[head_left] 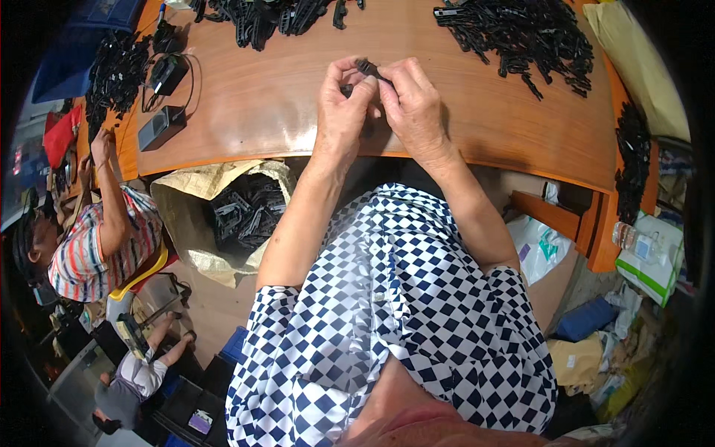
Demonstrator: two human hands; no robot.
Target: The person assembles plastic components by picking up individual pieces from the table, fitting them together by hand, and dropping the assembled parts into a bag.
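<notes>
Over the wooden table (261,112), my two hands meet around a small black plastic part (367,68). My left hand (342,104) is closed, pinching its left end between thumb and fingers. A second dark piece (346,90) shows at the left palm, too covered to make out. With thumb and forefinger, my right hand (412,104) grips the other end of the part. Beyond my hands lies a pile of black plastic parts (261,18), and to the far right spreads a larger heap of similar narrow black parts (521,37).
At the left stand a black box-shaped device (162,127) and a black adapter with a cable (169,74). Below the table edge, an open sack (186,201) holds more dark parts. A co-worker in a striped shirt (104,238) sits left; another person (134,387) is farther down.
</notes>
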